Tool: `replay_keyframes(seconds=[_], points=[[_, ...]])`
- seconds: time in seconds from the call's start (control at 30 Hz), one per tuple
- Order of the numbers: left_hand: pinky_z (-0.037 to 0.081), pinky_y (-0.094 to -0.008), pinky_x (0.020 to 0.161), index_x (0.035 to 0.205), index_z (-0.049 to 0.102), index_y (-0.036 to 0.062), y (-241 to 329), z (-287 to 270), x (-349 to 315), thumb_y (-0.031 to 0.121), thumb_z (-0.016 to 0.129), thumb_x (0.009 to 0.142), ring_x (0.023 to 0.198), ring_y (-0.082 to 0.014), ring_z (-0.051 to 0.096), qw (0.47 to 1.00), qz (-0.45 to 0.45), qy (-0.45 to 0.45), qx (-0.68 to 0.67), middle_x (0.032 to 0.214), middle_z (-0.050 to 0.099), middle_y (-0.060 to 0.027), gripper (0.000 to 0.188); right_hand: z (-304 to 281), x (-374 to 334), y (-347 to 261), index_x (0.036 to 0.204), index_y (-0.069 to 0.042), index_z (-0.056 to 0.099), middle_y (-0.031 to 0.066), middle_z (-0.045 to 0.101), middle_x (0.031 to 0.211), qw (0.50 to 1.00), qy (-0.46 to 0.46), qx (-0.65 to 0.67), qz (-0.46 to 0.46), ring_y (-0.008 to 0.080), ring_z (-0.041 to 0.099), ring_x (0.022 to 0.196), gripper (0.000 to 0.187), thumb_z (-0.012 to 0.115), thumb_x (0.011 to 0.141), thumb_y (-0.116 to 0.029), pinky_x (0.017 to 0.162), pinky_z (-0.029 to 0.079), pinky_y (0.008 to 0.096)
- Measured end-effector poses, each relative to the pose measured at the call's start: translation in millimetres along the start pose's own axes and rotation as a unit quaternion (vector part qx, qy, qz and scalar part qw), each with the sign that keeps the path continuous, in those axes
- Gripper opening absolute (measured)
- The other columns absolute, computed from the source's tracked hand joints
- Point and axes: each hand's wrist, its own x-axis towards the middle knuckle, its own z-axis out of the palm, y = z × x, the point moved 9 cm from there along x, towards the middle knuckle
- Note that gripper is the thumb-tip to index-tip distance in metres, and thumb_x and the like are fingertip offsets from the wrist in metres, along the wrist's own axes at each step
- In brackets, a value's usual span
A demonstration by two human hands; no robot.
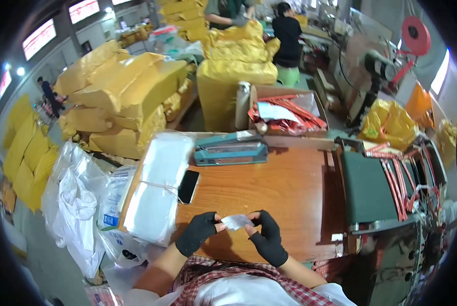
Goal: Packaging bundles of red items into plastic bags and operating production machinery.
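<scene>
A small whitish, crinkled piece of film or paper is stretched between my two hands, just above the near part of the wooden table. My left hand, in a black fingerless glove, pinches its left end between thumb and fingers. At the other end, my right hand, gloved the same way, grips it with thumb and fingertips. Beside my left hand lies a tied stack of clear plastic sleeves, with a black phone at its edge.
Teal boxes lie along the table's far edge. Behind it stands a carton of red strips. A dark green conveyor with red strips adjoins on the right. Yellow wrapped bundles are piled far left; plastic bags hang nearer. Two people work beyond.
</scene>
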Motion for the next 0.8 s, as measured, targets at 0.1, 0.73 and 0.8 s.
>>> replay_keyframes(seconds=[0.1, 0.73, 0.8], points=[[0.042, -0.0239, 0.077, 0.1, 0.059, 0.001, 9, -5, -32, 0.014, 0.064, 0.084, 0.085, -0.0092, 0.054, 0.992, 0.071, 0.027, -0.105, 0.089, 0.059, -0.0015, 0.021, 27, -9, -27, 0.1, 0.001, 0.056, 0.0056, 0.054, 0.088, 0.997, -0.045, -0.033, -0.047, 0.0131, 0.051, 0.081, 0.02, 0.064, 0.083, -0.007, 0.072, 0.044, 0.0264], [0.045, -0.0305, 0.07, 0.091, 0.057, 0.0005, -35, -273, -427, 0.022, 0.057, 0.091, 0.078, -0.0127, 0.054, 0.762, 0.103, 0.606, 0.207, 0.08, 0.055, -0.0023, 0.022, 220, -95, -47, 0.104, -0.001, 0.059, 0.0122, 0.057, 0.096, 0.88, -0.376, -0.22, -0.189, 0.0255, 0.056, 0.086, 0.028, 0.064, 0.077, -0.007, 0.075, 0.045, 0.0324], [0.047, -0.0285, 0.073, 0.096, 0.056, -0.0002, -82, -276, -510, 0.023, 0.056, 0.092, 0.08, -0.0126, 0.054, 0.718, 0.116, 0.668, 0.158, 0.085, 0.054, -0.0023, 0.024, 252, -125, -27, 0.107, -0.005, 0.059, 0.012, 0.057, 0.1, 0.834, -0.481, -0.204, -0.178, 0.0301, 0.056, 0.09, 0.033, 0.068, 0.075, -0.012, 0.077, 0.046, 0.0355]])
